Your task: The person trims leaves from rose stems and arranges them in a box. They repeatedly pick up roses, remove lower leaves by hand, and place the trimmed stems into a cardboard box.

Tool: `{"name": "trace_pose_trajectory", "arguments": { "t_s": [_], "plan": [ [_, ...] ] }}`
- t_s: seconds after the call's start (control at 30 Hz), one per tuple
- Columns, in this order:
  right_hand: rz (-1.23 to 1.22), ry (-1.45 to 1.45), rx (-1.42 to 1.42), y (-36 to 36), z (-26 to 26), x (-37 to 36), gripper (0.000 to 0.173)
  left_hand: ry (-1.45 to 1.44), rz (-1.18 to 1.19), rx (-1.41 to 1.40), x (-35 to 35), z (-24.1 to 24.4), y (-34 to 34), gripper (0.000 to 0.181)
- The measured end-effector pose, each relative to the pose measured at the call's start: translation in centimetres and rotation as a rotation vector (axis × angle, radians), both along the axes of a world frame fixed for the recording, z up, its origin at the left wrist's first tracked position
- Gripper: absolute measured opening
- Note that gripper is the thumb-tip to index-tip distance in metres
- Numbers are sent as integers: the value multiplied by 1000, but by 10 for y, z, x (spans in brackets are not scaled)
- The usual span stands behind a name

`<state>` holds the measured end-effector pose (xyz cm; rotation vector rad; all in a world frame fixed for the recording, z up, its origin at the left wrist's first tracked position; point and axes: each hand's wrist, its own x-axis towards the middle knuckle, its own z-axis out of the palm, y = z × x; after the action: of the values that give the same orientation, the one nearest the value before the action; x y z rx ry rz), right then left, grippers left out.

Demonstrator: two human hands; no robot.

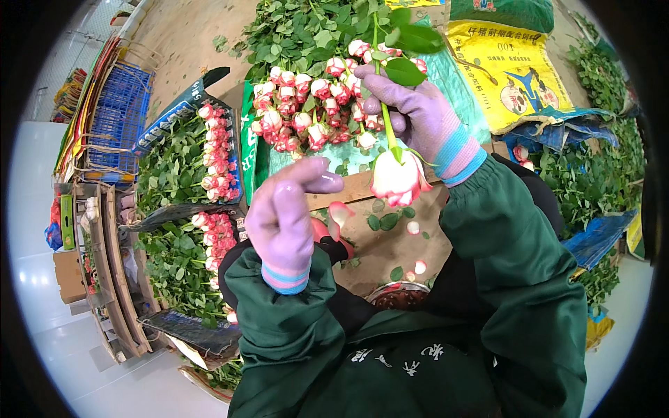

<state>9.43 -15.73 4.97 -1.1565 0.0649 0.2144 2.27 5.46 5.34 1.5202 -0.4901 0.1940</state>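
My right hand (418,117), in a lilac coated glove with a striped cuff, grips the green stem of a rose (401,177). The rose hangs head down, its white petals edged in pink, with leaves above the hand. Lower and to the left is my left hand (285,214), gloved alike, apart from the rose, its fingers half bent with nothing between them. Just right of it a loose petal (340,215) appears in mid-air. Behind both hands, a pile of cut pink-and-white roses (303,104) lies on a green plastic sheet (460,94).
At the left, bundled roses (217,151) lie in dark printed wraps near a blue plastic crate (117,112) and wooden pallets (112,261). A yellow printed sack (509,68) and leafy stems (580,172) are at the right. Between my legs stands a round container (398,298).
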Motion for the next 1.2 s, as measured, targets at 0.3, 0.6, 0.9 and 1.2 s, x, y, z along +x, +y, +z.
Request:
{"name": "trace_pose_trajectory", "arguments": {
  "t_s": [0.3,0.6,0.9,1.2],
  "plan": [
    [307,17,-692,-6,-34,16,42,-53,-298,1107,5,-23,-24,39],
    [352,-423,-1678,-18,-101,-14,29,-161,-255,1071,-10,-50,-7,32],
    [854,-439,-2037,7,-136,-21,28,31,-368,1233,-26,-56,-5,30],
    [1093,-197,-2052,30,-240,-42,24,-39,-486,1443,-36,-53,-9,38]
  ]
}}
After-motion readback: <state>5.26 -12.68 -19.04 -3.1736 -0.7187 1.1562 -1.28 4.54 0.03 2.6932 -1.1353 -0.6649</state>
